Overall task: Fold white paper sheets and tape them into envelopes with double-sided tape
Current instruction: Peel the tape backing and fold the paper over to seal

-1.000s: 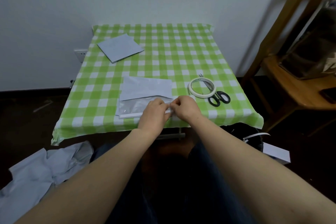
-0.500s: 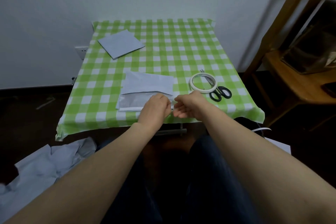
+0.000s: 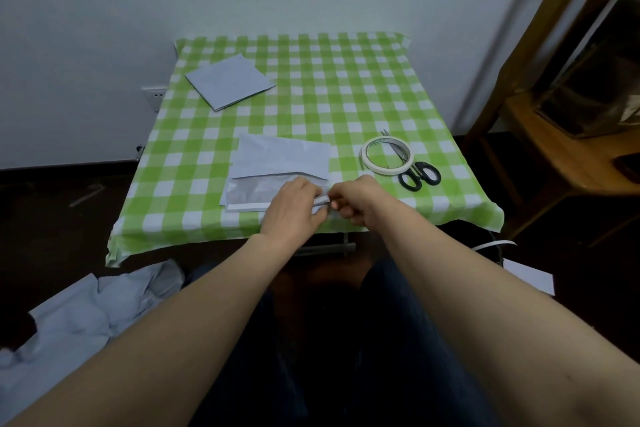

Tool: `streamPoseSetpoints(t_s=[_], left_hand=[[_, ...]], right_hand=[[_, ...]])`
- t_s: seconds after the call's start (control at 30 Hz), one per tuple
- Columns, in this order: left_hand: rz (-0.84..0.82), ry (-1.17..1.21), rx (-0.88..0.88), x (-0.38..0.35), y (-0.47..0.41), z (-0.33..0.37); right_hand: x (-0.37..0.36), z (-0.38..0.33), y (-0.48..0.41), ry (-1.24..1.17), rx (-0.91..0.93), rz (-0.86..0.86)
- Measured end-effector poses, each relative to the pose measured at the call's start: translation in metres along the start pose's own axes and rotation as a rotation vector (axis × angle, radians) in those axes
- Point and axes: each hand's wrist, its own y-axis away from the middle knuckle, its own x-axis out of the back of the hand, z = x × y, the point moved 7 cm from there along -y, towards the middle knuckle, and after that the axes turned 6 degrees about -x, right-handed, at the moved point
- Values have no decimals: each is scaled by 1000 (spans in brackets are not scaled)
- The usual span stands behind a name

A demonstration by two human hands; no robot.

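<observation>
Green and white checks cover the table [image 3: 346,97], and on its near part lies the folded white paper sheet [image 3: 280,158], with the upper flap turned down over a greyer lower part. A thin white strip [image 3: 247,207] runs along the near edge of this sheet, and its right end rises a little from the paper, between the two hands.

The left hand [image 3: 294,208] lies over the right near corner of the sheet. Its back is turned up, its fingers are bent, and the fingertips pinch the lifted end of the strip. The right hand [image 3: 356,199] is just beside it, almost touching. Its fingers are curled inward and its fingertips also pinch the strip end, from the right side. Both forearms come from the near edge, bare, and they meet in a narrow V above the table edge. The wrists are low, near the cloth.

The tape roll [image 3: 381,170] lies flat to the right of the sheet, on the blades of black-handled scissors [image 3: 419,175]. A second folded paper [image 3: 230,81] lies at the far left corner, well apart from the hands. Crumpled white paper [image 3: 79,319] lies on the dark floor at the left, and wooden furniture [image 3: 554,156] stands at the right.
</observation>
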Motion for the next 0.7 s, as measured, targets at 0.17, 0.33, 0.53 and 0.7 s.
streamPoseSetpoints(t_s=[0.17, 0.33, 0.53, 0.7], left_hand=[[105, 32, -24, 5, 4, -2], [174, 43, -106, 8, 6, 2], [147, 82, -133, 9, 9, 7], [199, 196, 64, 16, 10, -3]], right_hand=[[3, 5, 2, -56, -6, 6], [3, 6, 8, -118, 43, -45], [2, 7, 8, -110, 115, 8], [-2, 10, 3, -138, 171, -4]])
